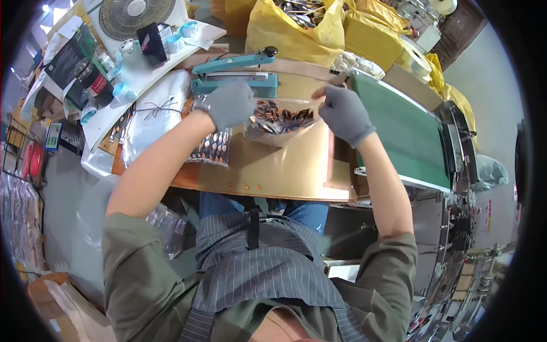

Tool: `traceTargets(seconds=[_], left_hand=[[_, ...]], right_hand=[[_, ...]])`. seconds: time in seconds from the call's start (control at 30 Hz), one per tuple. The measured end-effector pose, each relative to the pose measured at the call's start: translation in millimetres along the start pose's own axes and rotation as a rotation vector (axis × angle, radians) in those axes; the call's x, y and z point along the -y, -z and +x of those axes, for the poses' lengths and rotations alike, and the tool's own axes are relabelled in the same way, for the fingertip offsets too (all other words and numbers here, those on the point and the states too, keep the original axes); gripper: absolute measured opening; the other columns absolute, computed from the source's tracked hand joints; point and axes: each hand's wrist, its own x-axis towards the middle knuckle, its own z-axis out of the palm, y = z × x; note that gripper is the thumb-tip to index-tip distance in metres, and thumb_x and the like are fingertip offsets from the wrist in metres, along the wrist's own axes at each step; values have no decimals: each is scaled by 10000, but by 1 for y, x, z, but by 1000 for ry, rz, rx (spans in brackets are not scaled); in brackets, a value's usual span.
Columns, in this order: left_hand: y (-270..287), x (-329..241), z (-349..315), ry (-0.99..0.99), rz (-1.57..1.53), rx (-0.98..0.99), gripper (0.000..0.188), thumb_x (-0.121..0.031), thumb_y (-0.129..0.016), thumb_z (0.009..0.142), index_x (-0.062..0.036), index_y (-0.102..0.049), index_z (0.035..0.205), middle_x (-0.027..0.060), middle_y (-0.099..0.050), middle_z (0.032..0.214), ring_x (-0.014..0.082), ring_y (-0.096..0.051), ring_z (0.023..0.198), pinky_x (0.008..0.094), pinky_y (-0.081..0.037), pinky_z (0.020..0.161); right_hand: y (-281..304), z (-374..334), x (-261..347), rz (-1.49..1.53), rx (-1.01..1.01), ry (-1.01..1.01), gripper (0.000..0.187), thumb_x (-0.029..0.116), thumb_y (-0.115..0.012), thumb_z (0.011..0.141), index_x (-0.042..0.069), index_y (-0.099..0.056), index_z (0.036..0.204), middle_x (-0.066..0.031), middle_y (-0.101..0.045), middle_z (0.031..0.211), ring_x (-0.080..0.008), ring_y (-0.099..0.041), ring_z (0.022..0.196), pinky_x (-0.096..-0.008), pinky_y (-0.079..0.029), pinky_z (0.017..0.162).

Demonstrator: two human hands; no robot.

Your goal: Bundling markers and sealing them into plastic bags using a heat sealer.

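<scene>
A clear plastic bag with many small dark and orange pieces inside is stretched between my grey-gloved hands, above the bench. My left hand is closed at the bag's upper left corner, with its fingertips partly hidden. At the upper right corner, my right hand pinches the plastic with its fingers curled. Just beyond the bag stands a teal hand-lever bag sealer, its arm raised. Beneath my left wrist lies a filled clear packet showing rows of dark and orange pieces.
A green conveyor belt runs along the right of the tan bench top. Flat clear bags lie to the left. A yellow sack of pieces stands behind the sealer. A fan and a dark bottle occupy the white shelf.
</scene>
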Motion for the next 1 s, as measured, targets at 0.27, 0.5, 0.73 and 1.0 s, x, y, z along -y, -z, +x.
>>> traceTargets(seconds=[0.27, 0.5, 0.73, 1.0], left_hand=[[12, -3, -2, 227, -458, 74, 254, -130, -499, 879, 80, -621, 953, 77, -642, 735, 97, -612, 589, 241, -479, 491], [39, -65, -16, 222, -841, -71, 216, -120, -528, 834, 60, -626, 904, 91, -607, 638, 110, -586, 503, 271, -479, 483], [29, -25, -4, -210, -370, -655, 320, -165, -715, 731, 19, -628, 978, 112, -656, 865, 213, -629, 775, 323, -490, 713], [-128, 96, 10, 490, -1262, -116, 436, -232, -799, 654, 10, -653, 987, 80, -678, 905, 138, -622, 794, 267, -486, 745]], right_hand=[[-6, 9, -28, 265, 239, -352, 139, -7, -480, 780, -15, -601, 847, -30, -570, 741, -78, -523, 642, -214, -433, 616], [-2, 2, 35, -217, -319, 398, 404, 282, -646, 848, 10, -493, 1105, -113, -570, 874, -186, -574, 815, -312, -472, 718], [-54, 26, 16, 811, -15, -181, 264, 199, -574, 903, -2, -580, 732, 17, -569, 651, -42, -480, 617, -217, -386, 540], [-145, 156, -88, -112, -433, -327, 378, 424, -541, 877, 51, -598, 846, -152, -635, 714, -369, -615, 701, -445, -469, 629]])
